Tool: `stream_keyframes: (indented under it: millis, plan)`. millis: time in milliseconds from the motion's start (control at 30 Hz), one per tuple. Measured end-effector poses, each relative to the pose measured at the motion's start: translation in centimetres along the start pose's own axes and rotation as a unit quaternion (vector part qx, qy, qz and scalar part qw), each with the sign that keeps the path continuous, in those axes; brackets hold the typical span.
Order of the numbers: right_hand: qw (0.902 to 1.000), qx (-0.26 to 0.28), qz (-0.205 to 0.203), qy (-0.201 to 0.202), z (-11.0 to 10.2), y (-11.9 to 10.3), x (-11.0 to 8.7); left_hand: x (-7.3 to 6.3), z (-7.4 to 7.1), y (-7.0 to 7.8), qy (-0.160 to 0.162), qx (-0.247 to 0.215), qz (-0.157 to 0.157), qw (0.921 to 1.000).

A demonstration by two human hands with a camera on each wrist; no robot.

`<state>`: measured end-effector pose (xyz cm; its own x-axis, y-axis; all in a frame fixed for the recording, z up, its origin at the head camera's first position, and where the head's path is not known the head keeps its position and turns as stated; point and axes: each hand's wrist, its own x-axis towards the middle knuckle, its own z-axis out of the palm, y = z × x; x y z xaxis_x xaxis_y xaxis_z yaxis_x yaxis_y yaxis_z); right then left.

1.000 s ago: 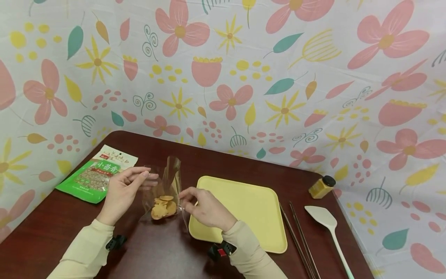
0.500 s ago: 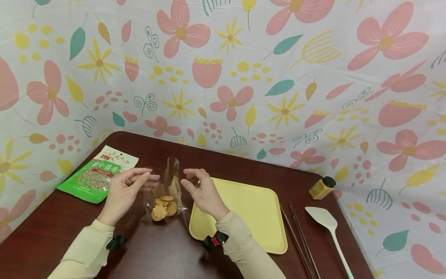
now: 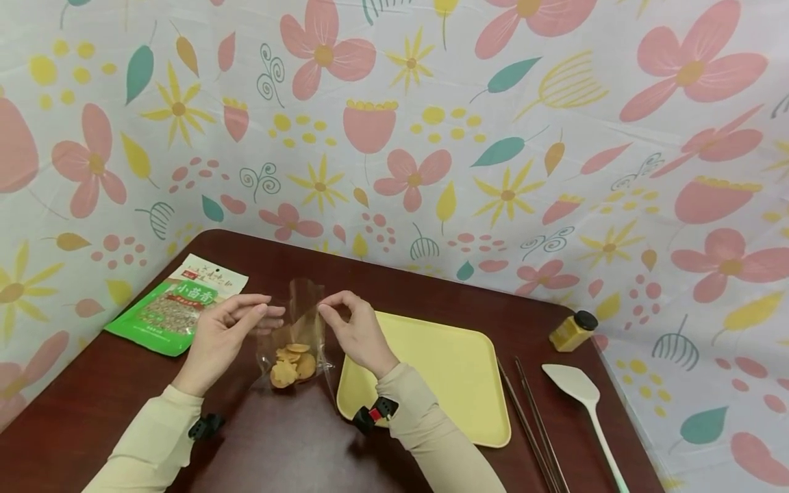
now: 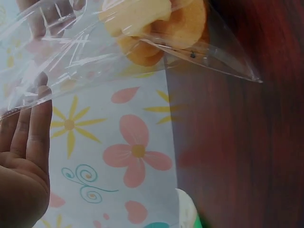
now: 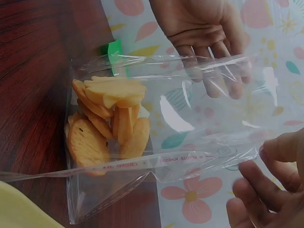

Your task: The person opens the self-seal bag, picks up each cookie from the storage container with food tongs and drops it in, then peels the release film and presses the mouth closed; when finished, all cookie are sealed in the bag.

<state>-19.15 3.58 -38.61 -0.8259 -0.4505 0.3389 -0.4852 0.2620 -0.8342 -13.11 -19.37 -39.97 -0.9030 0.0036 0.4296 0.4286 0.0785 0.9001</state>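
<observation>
A clear plastic bag [image 3: 290, 330] stands on the table with several golden cookies [image 3: 294, 366] at its bottom. Printed lettering runs along a strip on its side in the right wrist view. My right hand [image 3: 360, 332] pinches the bag's upper right edge between thumb and index finger, its other fingers loosely bent. On the opposite side, my left hand [image 3: 224, 335] has its fingers fairly straight against the film. Those fingers [image 5: 213, 85] show through the plastic in the right wrist view.
A yellow tray [image 3: 431, 376] lies right of the bag. Beyond it are metal chopsticks [image 3: 535, 418], a white spatula [image 3: 576, 387] and a small yellow jar [image 3: 573, 332] with a black lid. A green and white packet [image 3: 179, 305] lies at left. A floral cloth [image 3: 394, 123] hangs behind the table.
My right hand has risen from the bag's lower right side, come off it, and now pinches its upper right edge. The left hand has stayed about where it was.
</observation>
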Motion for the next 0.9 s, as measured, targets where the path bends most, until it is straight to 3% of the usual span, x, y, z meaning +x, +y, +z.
stream_keyframes:
  millis: [133, 267, 500, 733, 900]
  plan:
    - [0.9992, 0.04, 0.006, -0.005, -0.1, 0.2, -0.1, 0.0, -0.5, -0.4, -0.007, -0.027, -0.016, 0.9995]
    - [0.9985, 0.053, 0.015, -0.005, -0.1, 0.4, -0.2, -0.2, -1.0, -1.1, -0.017, -0.052, -0.054, 0.997]
    - [0.9972, 0.068, 0.028, 0.007, -0.1, 1.0, -0.5, -0.6, -1.1, -2.0, 0.005, 0.008, -0.121, 0.9926]
    - [0.995, 0.095, 0.033, 0.002, -0.4, 0.6, -0.5, -0.1, -0.9, -1.8, 0.023, 0.023, -0.115, 0.9928]
    - [0.9947, 0.097, 0.033, -0.001, -1.1, -1.3, -0.8, 0.2, -0.7, -1.9, 0.025, -0.006, -0.095, 0.9951]
